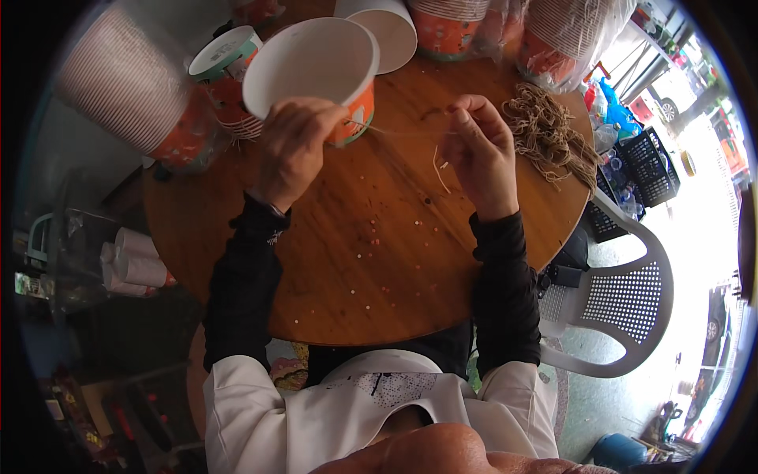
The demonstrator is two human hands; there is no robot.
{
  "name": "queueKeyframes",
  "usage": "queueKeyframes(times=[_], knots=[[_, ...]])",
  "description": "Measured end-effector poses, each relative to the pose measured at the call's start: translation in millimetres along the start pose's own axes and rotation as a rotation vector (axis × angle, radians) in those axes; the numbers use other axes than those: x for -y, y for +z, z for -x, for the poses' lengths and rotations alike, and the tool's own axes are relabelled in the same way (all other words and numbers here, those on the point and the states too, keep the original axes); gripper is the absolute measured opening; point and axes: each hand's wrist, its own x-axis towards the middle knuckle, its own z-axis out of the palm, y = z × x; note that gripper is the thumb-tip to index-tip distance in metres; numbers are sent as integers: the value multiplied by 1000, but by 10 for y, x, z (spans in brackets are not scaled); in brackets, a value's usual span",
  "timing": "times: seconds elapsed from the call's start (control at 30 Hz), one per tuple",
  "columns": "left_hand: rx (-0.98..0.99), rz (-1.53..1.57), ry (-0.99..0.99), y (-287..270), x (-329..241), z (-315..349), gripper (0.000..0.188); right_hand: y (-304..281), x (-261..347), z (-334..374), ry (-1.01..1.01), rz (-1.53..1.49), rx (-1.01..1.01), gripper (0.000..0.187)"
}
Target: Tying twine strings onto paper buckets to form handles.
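A thin tan string (381, 129) stretches between my two hands, over the table. My left hand (292, 148) is closed on one end, its knuckles against a large paper bucket (362, 105), white inside and orange outside, that lies tilted with its mouth toward me. Part of the bucket's wall is hidden behind that hand. My right hand (483, 150) pinches the other end between thumb and fingertips. Beside it rests a tangled heap of tan strings (549, 133). A short loose strand (439, 170) hangs or lies just below my right fingers; I cannot tell which.
Stacked paper buckets in plastic (130, 83) stand at the left, more wrapped stacks (564, 39) at the back right. A lidded bucket (227, 54) sits back left. Small paper dots dot the round wooden table (410, 292). A grey plastic chair (632, 304) stands at the right.
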Motion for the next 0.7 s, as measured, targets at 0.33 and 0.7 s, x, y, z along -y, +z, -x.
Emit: queueKeyframes(times=[0.33,0.7], knots=[[190,451,-175,169,-365,75,16,-43,138,32,-208,93,128,12],[169,682,-268,154,-489,79,5,-180,109,-64,-601,1047,-283,13]])
